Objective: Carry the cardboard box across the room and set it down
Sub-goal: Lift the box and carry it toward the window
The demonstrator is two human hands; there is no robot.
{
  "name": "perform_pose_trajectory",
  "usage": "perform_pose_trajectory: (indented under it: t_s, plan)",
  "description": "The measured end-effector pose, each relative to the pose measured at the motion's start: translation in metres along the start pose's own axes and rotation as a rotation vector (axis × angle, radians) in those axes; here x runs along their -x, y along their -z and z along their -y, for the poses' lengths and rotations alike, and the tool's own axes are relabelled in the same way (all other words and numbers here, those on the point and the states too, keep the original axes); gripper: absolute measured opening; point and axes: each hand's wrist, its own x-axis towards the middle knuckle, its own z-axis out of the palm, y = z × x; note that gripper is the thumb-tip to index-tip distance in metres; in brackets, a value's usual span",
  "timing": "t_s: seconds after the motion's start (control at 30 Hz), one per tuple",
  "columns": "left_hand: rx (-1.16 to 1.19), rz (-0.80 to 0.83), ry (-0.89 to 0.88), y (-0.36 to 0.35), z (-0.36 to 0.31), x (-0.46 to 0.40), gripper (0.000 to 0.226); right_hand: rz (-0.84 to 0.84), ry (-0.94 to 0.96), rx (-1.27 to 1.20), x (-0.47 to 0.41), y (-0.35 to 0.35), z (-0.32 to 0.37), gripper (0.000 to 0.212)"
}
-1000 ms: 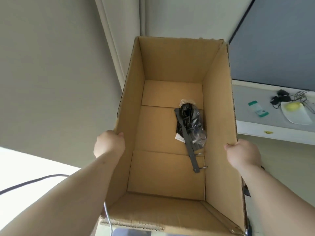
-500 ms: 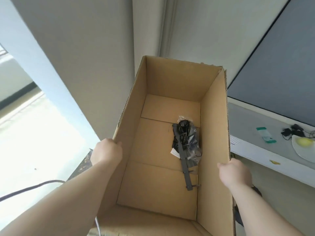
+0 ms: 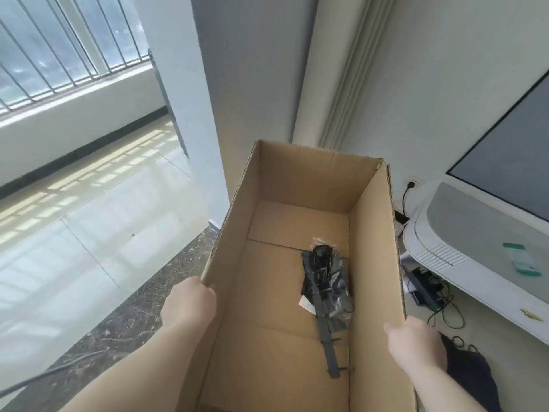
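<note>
Carrying the box [image 3: 267, 337].
My left hand [image 3: 190, 304] and right hand [image 3: 416, 346] each grip a side wall; a black bag [image 3: 326, 281] lies inside.

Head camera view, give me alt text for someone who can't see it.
Two bare hands hold an open cardboard box by its side walls, the left hand and right hand each gripping a top edge. A black plastic-wrapped bundle lies on the box floor. A barred window is at upper left.

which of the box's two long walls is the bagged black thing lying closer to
The right-hand wall, the one the right hand grips. The black bagged part lies near it, well apart from the left wall.
</note>
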Motion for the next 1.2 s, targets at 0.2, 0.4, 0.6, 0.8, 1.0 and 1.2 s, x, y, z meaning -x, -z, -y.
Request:
perform_pose_trajectory:
  t_s: [0.2,0.4,0.6,0.8,1.0,1.2]
  plan:
    - [0.026,-0.026,0.052,0.009,0.093,0.014,0.018,-0.007,0.052,0.09,0.061,-0.03,0.009,0.029]
    - [0.116,-0.055,0.145,0.041,0.207,0.032,0.021,-0.027,0.122,0.115,0.146,-0.062,0.041,0.033]
    - [0.165,-0.129,0.253,0.095,0.299,0.04,0.025,0.002,0.266,0.175,0.214,-0.092,0.108,0.028]
    - [0.215,-0.207,0.39,0.148,0.381,0.034,0.024,-0.007,0.426,0.213,0.271,-0.124,0.197,0.03]
    - [0.241,-0.273,0.527,0.186,0.434,0.015,0.031,0.011,0.588,0.255,0.302,-0.153,0.286,0.02]
    - [0.244,-0.323,0.642,0.219,0.454,-0.021,0.031,0.054,0.729,0.276,0.3,-0.185,0.379,0.019]
